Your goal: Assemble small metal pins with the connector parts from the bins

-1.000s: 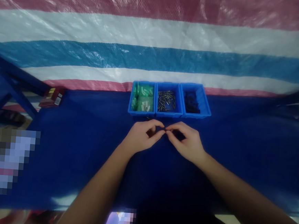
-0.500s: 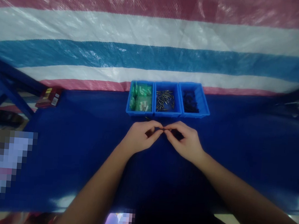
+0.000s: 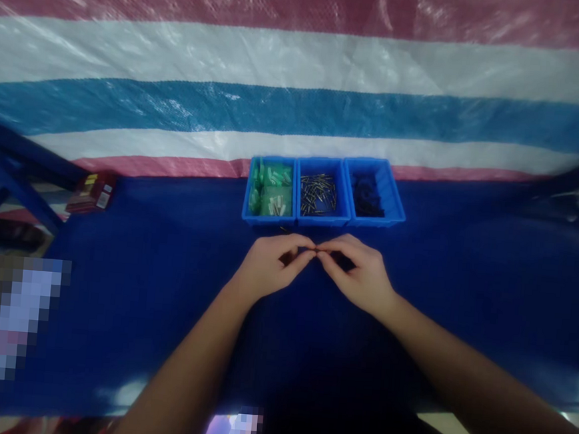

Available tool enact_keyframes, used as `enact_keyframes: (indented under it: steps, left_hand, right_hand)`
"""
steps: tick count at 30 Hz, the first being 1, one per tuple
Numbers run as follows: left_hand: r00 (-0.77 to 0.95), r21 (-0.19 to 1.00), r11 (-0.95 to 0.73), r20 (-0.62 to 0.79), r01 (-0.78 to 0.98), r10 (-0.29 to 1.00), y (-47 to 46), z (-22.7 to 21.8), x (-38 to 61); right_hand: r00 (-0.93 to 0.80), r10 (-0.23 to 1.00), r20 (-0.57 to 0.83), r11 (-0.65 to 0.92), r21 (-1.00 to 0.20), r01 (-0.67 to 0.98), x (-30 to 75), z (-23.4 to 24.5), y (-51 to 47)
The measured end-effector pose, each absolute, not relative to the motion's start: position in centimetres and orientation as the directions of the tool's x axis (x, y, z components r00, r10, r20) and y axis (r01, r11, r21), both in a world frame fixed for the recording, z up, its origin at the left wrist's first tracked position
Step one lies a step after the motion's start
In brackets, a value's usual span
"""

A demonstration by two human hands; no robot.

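My left hand (image 3: 273, 262) and my right hand (image 3: 358, 269) meet fingertip to fingertip above the blue table, thumb and forefinger of each pinched together. Whatever sits between the fingertips is too small and hidden to name. Just beyond them stand three joined blue bins. The left bin (image 3: 246, 190) holds green bags and small white pieces. Thin metal pins (image 3: 317, 191) lie heaped in the middle bin (image 3: 348, 215). Dark small parts (image 3: 368, 198) fill part of the right bin (image 3: 397, 199). A tiny dark piece (image 3: 283, 229) lies on the table by my left hand.
A dark red box (image 3: 92, 191) sits at the table's back left, near a blue metal frame (image 3: 26, 183). Striped plastic sheeting (image 3: 297, 114) hangs behind the blue table (image 3: 128, 284). A lit screen (image 3: 220, 432) shows at the front edge.
Both hands keep the same pinched pose, fingertips together. The view has shifted very slightly, and nothing on the table has visibly moved.
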State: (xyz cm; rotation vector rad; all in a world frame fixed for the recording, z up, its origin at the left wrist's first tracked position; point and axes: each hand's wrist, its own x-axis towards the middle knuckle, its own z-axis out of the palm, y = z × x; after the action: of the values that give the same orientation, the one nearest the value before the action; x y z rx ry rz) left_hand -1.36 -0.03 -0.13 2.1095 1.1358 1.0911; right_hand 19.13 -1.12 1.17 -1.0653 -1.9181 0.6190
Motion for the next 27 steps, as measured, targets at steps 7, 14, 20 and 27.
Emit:
enact_keyframes:
  steps: [7,14,20,27]
  left_hand:
    - [0.363,0.716,-0.525,0.387,0.461,0.847,-0.03,0.1,-1.39]
    - [0.32,0.709,-0.526,0.419,0.469,0.85,-0.03,0.05,-1.29]
    - [0.355,0.721,-0.532,0.404,0.444,0.843,0.0,0.2,-1.34]
    - [0.333,0.708,-0.515,0.396,0.483,0.856,-0.05,0.02,-1.29]
  right_hand:
    - [-0.282,0.856,0.433,0.516,-0.736,0.437,19.08,1.25,-1.25]
    - [-0.269,0.86,0.433,0.51,-0.733,0.45,18.95,1.32,-1.17]
    - [-0.266,0.854,0.448,0.521,-0.733,0.438,18.96,1.32,-1.3]
    - [-0.272,0.851,0.449,0.525,-0.728,0.441,18.92,1.43,-1.24]
